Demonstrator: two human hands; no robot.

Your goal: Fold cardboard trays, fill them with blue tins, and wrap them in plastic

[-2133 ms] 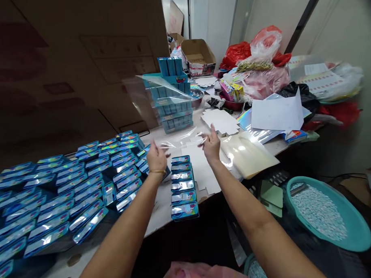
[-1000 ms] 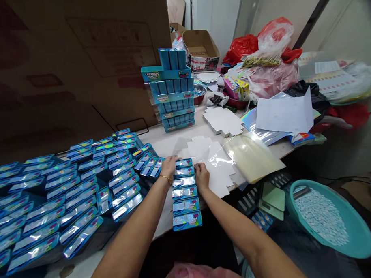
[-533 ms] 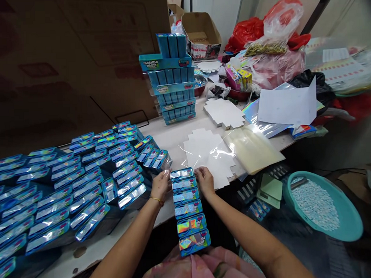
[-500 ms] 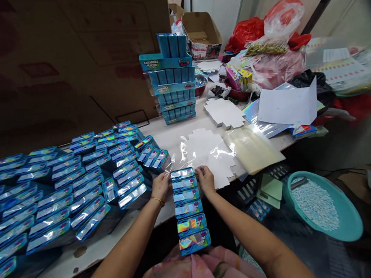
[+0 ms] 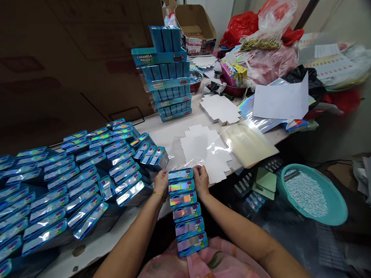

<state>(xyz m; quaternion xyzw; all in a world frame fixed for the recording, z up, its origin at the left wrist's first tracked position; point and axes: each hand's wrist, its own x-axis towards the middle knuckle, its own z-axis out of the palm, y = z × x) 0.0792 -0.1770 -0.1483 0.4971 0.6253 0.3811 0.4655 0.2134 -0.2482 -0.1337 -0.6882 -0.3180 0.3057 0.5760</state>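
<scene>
A row of several blue candy boxes (image 5: 187,212) with shiny holographic tops runs from my lap to the table edge. At the far end of this row, my left hand (image 5: 161,183) is closed at its left side. My right hand (image 5: 201,181) is closed at its right side, fingers curled. A clear plastic bag (image 5: 194,159) spreads just beyond the hands, its edge apparently pinched by both; the fingertips are partly hidden. Under the film lies a white die-cut card sheet (image 5: 204,146).
Many upright blue boxes (image 5: 86,171) crowd the table at left. Filled display trays (image 5: 171,84) are stacked at the back. A pile of clear sleeves (image 5: 249,145) and stacked card blanks (image 5: 219,107) lie right. A turquoise basin (image 5: 333,194) of white pieces sits lower right.
Both hands have come slightly closer to the box row's far end, and the plastic film there lies lower and flatter. The view has shifted a little, moving the scene leftward.
</scene>
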